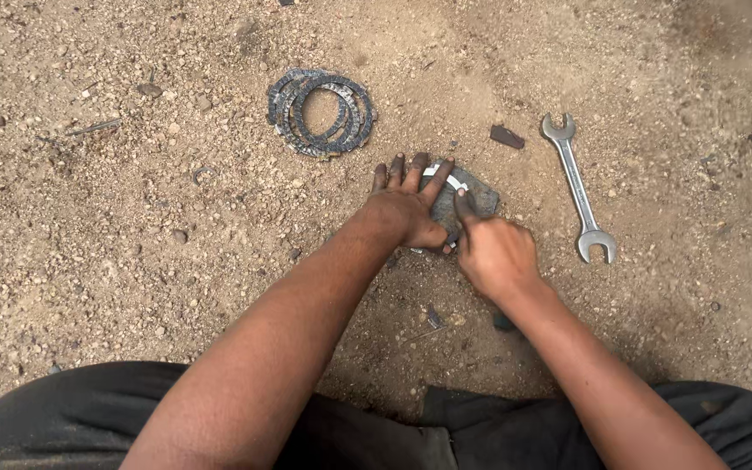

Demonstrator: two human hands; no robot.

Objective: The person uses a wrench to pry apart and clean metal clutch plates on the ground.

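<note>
A: Item one, the hands?

B: Left hand [406,213], palm down, fingers [412,172] spread flat and pressing on a metal ring [442,177] that lies on a grey stone [479,202]; nothing gripped, only held down; fingertips dark with grime. Right hand [493,254], just beside the left and touching it near the thumb; forefinger stretched out, its tip on the stone at the ring's edge; remaining fingers curled under; whether they clasp anything, I cannot tell.

A: Item two, the ring and stone?

B: Ring: pale, thin, only an arc showing between the left fingers, the rest hidden under the hand. Stone: flat, dark grey, lying on the ground [132,261] at centre of view, mostly covered by both hands; its far right corner bare.

A: Item three, surroundings?

B: Stack of discs [322,113]: dark, toothed rings, fanned slightly, on the ground beyond the left hand and well apart from it. Spanner [578,187]: silver, double open-ended, lying lengthwise to the right of the stone, near but not touching. Dark chip [506,137]: small, between the stone and the spanner's far end. Ground: dry sandy earth strewn with pebbles. Dark trousers [71,418]: along the near edge, under both forearms.
</note>
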